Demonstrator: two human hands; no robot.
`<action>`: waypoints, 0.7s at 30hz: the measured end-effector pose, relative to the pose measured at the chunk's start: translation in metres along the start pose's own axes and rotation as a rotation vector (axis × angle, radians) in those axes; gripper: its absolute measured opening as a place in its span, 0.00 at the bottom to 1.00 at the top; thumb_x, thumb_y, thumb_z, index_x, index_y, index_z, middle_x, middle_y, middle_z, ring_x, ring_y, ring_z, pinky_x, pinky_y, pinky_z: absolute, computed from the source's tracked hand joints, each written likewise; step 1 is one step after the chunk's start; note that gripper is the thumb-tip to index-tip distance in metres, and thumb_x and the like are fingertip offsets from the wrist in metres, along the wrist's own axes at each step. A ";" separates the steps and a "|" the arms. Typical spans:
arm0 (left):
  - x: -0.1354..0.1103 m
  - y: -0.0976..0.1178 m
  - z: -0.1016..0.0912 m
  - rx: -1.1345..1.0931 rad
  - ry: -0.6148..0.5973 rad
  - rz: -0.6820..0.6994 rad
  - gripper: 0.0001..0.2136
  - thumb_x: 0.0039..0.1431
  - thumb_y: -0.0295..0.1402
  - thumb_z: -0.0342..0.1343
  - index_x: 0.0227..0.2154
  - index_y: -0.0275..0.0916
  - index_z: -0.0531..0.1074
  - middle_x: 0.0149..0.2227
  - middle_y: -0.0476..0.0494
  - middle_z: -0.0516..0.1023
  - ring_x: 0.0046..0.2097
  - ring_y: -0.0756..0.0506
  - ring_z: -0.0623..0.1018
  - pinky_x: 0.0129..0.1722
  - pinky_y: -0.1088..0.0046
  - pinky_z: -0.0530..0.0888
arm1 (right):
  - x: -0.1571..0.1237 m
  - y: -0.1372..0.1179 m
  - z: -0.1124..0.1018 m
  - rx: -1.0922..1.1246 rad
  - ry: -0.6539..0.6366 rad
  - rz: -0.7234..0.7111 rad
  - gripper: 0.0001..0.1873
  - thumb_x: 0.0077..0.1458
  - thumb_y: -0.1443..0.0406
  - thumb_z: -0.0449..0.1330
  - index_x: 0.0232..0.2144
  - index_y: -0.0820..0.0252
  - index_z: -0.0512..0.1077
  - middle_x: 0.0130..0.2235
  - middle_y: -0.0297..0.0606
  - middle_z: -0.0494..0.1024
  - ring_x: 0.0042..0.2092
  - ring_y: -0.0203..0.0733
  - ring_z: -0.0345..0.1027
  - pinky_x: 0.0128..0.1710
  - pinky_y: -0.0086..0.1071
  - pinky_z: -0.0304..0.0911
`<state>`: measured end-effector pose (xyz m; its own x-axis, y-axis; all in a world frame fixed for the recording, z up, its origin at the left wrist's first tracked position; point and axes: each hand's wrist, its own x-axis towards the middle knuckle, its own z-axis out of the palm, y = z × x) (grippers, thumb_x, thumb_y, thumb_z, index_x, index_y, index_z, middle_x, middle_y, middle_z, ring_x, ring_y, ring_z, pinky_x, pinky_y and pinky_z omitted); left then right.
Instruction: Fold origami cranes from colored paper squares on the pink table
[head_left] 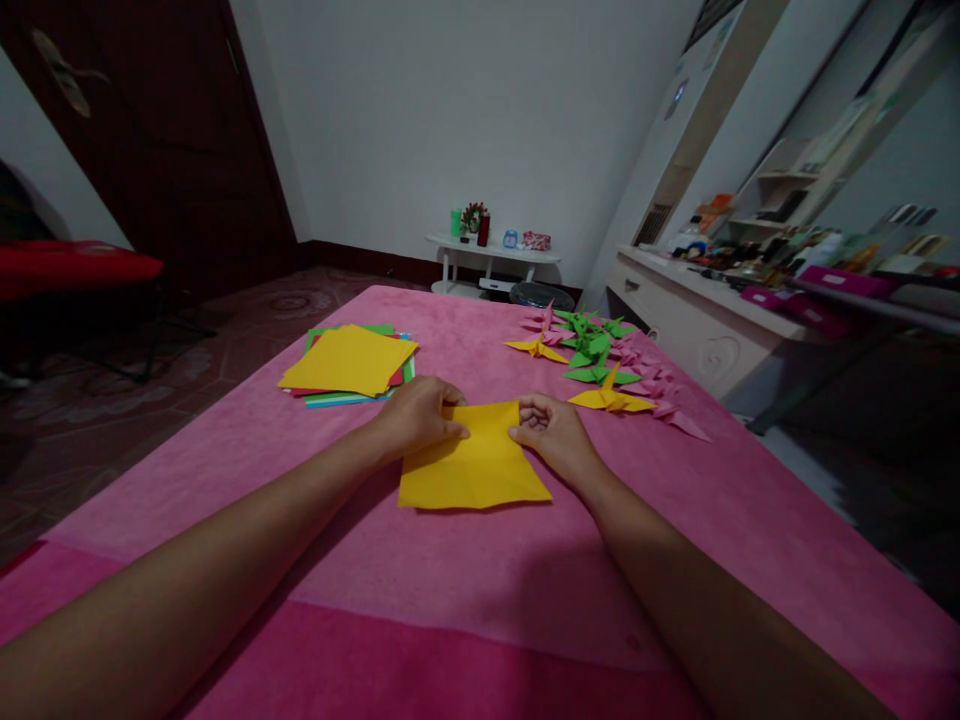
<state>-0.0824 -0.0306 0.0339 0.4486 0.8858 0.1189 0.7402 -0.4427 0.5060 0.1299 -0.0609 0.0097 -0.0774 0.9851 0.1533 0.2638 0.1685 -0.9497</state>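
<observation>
A creased sheet of yellow origami paper [480,470] is held between both hands over the pink cloth. My left hand [422,415] grips its left side, thumb on top and fingers behind. At its upper right edge, my right hand [553,437] pinches the sheet between thumb and curled fingers. The paper's near edge bends slightly. Left of my hands lies a stack of coloured paper squares [349,360], yellow on top. Several folded paper cranes in green, pink and yellow stand on the right, the nearest a yellow crane [612,398].
A pink cloth [225,480] covers the table. Beyond it, a small white stand [495,250] holds a green cup and a dark red bottle. A cluttered white dresser [697,310] stands at the right, a red chair [75,268] at the left.
</observation>
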 end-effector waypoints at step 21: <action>-0.002 -0.007 0.020 -0.750 0.075 -0.249 0.12 0.40 0.38 0.62 0.25 0.35 0.70 0.23 0.49 0.75 0.22 0.49 0.73 0.20 0.77 0.65 | -0.003 0.000 -0.008 0.298 0.176 0.093 0.28 0.35 0.64 0.66 0.44 0.60 0.68 0.36 0.40 0.78 0.34 0.44 0.74 0.34 0.36 0.68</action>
<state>-0.0787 -0.0324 0.0125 0.2592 0.9654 -0.0295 0.2673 -0.0424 0.9627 0.1379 -0.0637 0.0111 0.1076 0.9908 0.0821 -0.0319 0.0860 -0.9958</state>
